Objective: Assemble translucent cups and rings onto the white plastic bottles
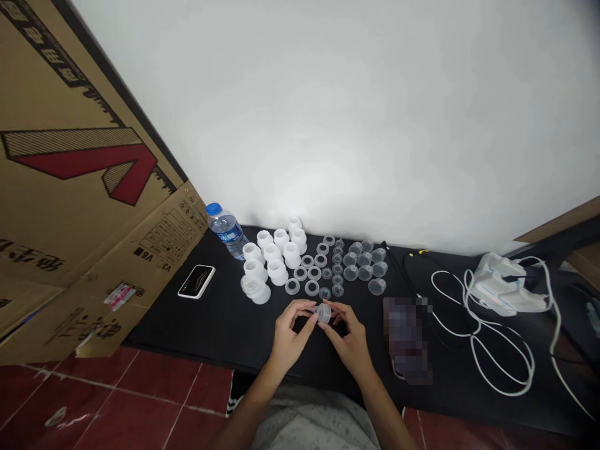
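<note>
A small clear plastic cap-like piece with a ridged side [323, 313] is pinched between the fingertips of my left hand [294, 329] and my right hand [347, 334], above the front of the black table [225, 331]. Beyond my hands lie several translucent rings [312, 287] and small round clear inserts [337, 290]. To their right are rows of clear lids with tabs [377, 286]. White plastic bottle-neck pieces [277, 273] stand in a group on the left; the nearest one [255, 289] bears a clear cap.
At the back left stands a water bottle [227, 232], with a white device [197, 281] nearer. A large cardboard box [154, 250] borders the left side. On the right are a blurred-out phone [407, 337], looped white cable [473, 337] and a white charger dock [504, 284]. A white wall rises behind.
</note>
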Tool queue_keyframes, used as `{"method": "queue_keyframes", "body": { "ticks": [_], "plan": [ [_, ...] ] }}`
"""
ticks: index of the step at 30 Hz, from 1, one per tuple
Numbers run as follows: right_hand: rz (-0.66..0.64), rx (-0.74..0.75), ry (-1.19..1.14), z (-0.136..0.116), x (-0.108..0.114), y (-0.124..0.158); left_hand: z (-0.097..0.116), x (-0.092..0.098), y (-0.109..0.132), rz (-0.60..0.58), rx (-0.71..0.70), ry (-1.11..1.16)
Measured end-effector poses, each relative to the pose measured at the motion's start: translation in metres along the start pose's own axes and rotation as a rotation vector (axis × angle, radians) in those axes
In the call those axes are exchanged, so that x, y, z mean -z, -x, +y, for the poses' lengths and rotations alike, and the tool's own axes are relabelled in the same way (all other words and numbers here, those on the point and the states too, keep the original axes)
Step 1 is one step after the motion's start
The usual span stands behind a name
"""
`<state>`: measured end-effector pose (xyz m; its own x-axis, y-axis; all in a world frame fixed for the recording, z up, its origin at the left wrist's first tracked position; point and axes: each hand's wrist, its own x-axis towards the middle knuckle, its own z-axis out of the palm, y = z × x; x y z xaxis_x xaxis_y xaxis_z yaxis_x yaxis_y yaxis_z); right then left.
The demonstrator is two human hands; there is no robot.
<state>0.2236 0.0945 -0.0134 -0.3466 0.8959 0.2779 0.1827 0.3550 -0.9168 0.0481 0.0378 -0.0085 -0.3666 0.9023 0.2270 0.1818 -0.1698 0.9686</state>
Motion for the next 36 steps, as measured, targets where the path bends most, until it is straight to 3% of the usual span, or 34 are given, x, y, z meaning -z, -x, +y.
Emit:
{"method": "queue_keyframes", "body": {
  "ticks": [8,15,24,30,36],
  "plan": [
    [-0.027,0.001,-0.033,0.001,0.001,0.0,-0.004,0.001,0.0,-0.027,-0.014,-0.099],
    [-0.032,0.033,-0.019,-0.005,0.003,-0.002,-0.008,-0.001,0.002,0.054,0.055,0.027],
    [-0.032,0.013,-0.006,-0.007,0.001,-0.003,-0.005,-0.001,0.0,0.059,0.074,0.071],
    [0.03,0.009,-0.032,-0.005,0.002,-0.002,0.001,0.0,-0.002,0.043,0.079,0.08],
    [0.015,-0.014,-0.052,-0.004,0.002,-0.001,0.003,0.0,-0.002,-0.067,0.01,0.094]
  ]
}}
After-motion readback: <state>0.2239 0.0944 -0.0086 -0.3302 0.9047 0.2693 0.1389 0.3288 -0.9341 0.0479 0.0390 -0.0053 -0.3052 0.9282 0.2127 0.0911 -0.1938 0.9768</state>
